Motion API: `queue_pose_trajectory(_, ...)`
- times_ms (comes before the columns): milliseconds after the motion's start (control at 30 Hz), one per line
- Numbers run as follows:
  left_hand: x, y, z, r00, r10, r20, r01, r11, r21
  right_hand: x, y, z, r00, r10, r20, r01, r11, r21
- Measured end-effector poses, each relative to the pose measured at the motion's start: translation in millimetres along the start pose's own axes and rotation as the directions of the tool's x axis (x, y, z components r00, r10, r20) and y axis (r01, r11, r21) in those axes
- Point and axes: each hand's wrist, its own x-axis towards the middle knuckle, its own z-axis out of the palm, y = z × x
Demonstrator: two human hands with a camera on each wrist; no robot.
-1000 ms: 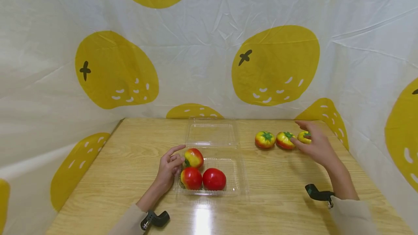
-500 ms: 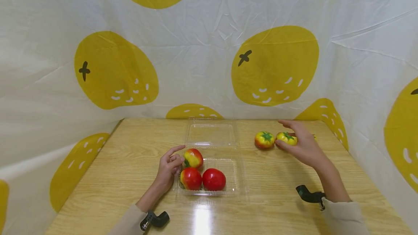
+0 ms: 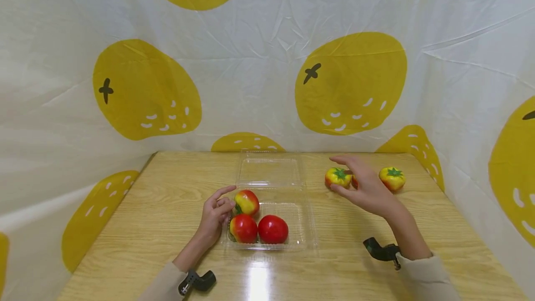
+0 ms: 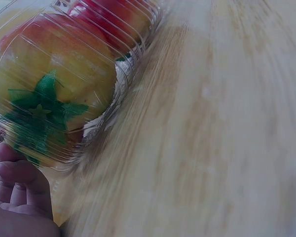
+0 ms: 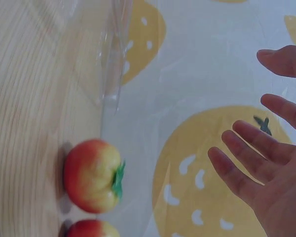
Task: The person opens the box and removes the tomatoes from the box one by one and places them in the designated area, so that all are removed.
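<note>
A clear plastic container (image 3: 297, 226) stands with its lid laid back, and inside are a red-yellow fruit (image 3: 247, 202), a second one (image 3: 244, 229) nearer the front and a red fruit (image 3: 273, 229). My left hand (image 3: 212, 217) holds the container's left wall; in the left wrist view the curled fingers (image 4: 27, 175) sit against the plastic. My right hand (image 3: 369, 189), thumb and fingers spread and holding nothing, hovers around the left fruit (image 3: 337, 176) of a row of three, partly covering the middle one. In the right wrist view that hand (image 5: 271, 163) is apart from the fruit (image 5: 92, 176).
The right fruit (image 3: 392, 179) of the row sits behind my right forearm, toward the table's back right. The open lid (image 3: 271, 171) lies flat behind the container. A white curtain (image 3: 251, 92) with yellow fruit prints rises along the table's back and sides.
My right hand has moved left along the row, from the right fruit past the middle one to the left one, uncovering the right fruit. My left hand has stayed at the container.
</note>
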Motion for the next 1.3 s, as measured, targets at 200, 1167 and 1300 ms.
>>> queue_pose_trajectory(200, -0.7, 0.6, 0.3, 1.000, -0.004, -0.001, 0.004, 1.000, -0.001, 6.0, -13.9, 9.5, 0.998, -0.023, 0.052, 0.020, 0.998, 0.057)
queue_pose_trajectory(1167, -1.0, 1.9, 1.1, 1.000, -0.013, 0.003, 0.013, 1.000, -0.006, 27.5, -59.8, 51.4, 0.920, -0.146, 0.363, 0.046, 0.962, 0.270)
queue_pose_trajectory(1300, -0.9, 2.3, 1.5, 1.000, -0.014, 0.002, 0.014, 1.000, -0.008, 32.0, -64.5, 56.3, 0.901, -0.166, 0.401, 0.065, 0.965, 0.254)
